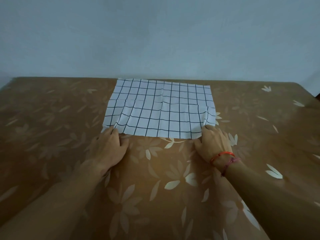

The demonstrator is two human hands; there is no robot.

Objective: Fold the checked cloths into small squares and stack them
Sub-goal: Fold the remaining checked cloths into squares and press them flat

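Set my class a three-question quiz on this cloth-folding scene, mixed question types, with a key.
1. True or false: the cloth is folded into a small square.
2. Which wrist wears the bracelets? A left, B right.
3. Fill in: the left hand and right hand grip the cloth's ____ corners.
Key: 1 false; 2 B; 3 near.

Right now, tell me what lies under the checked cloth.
Under the checked cloth only the brown flowered table cover shows, at its left, right and near edges. The left hand and right hand grip its near corners. Anything flat beneath its middle is hidden.
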